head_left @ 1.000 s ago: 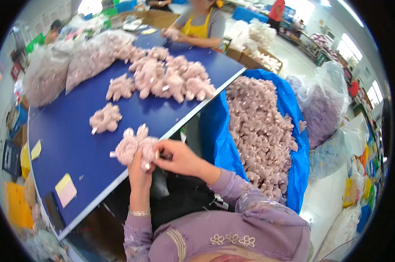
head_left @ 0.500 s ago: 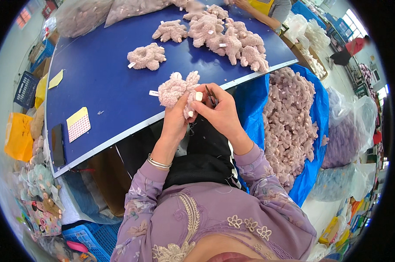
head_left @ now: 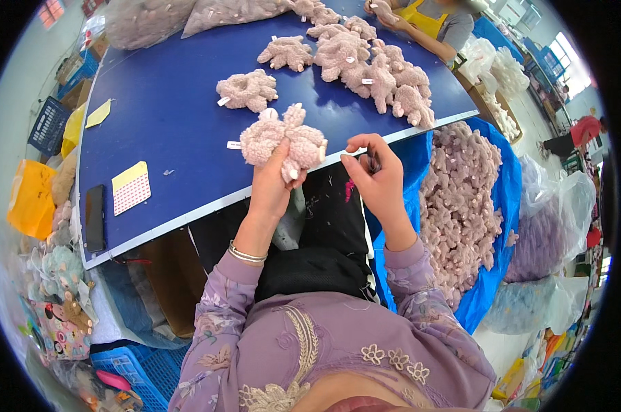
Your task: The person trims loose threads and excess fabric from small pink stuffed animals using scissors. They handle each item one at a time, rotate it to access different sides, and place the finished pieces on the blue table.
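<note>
My left hand (head_left: 273, 182) is closed round a fluffy pale pink plush toy (head_left: 259, 141) with white-tipped limbs and a white tag sticking out on its left. The toy is held just above the table's near edge. A short distance to its right, my right hand (head_left: 379, 178) is raised with thumb and forefinger apart. Dark thread snips (head_left: 373, 161) are tucked among its curled fingers, mostly hidden by them. I cannot tell whether a thread is between thumb and forefinger.
More plush toys (head_left: 247, 90) lie on the blue table (head_left: 173, 130), several piled at the far right. A phone (head_left: 95, 218) and sticker sheet (head_left: 131, 192) lie at left. Right of me, a blue sack (head_left: 506, 226) holds many toys. Across the table, a person in a yellow apron (head_left: 420, 20) handles a toy.
My right hand has drawn away from the toy to the right, snips still in it. My left hand has shifted slightly, and the toy is turned. The view has shifted slightly too.
</note>
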Tool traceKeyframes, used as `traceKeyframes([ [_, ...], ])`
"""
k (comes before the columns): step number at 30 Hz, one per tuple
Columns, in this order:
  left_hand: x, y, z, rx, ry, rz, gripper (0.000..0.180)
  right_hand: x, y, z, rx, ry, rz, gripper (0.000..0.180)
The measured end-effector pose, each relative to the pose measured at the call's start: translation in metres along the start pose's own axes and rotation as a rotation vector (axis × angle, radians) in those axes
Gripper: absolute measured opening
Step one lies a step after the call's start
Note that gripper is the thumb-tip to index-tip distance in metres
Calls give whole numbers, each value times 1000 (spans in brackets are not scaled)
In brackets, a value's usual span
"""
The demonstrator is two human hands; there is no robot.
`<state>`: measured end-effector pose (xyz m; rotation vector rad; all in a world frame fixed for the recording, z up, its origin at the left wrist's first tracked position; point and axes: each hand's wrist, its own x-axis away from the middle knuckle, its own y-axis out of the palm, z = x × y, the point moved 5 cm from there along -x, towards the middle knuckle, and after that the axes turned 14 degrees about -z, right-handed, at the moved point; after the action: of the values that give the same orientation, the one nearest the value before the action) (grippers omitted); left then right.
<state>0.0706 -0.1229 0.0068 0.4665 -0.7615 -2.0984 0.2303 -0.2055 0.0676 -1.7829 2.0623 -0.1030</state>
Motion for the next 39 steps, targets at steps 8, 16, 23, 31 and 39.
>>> traceKeyframes([
  [8,0,9,-8,-21,26,-85,26,-3,22,9,0,-26,-99,16],
  [16,-5,-5,0,-1,23,-42,25,11,-1,4,-33,-165,-42,20],
  [23,0,28,-4,-409,-227,-303,33,-9,12,33,-370,177,-335,34],
  [31,-67,-13,94,-1031,16,-120,35,8,-126,19,-1141,-617,19,54],
  [39,-122,-89,89,-1887,58,132,33,3,-41,45,-548,91,2,18],
])
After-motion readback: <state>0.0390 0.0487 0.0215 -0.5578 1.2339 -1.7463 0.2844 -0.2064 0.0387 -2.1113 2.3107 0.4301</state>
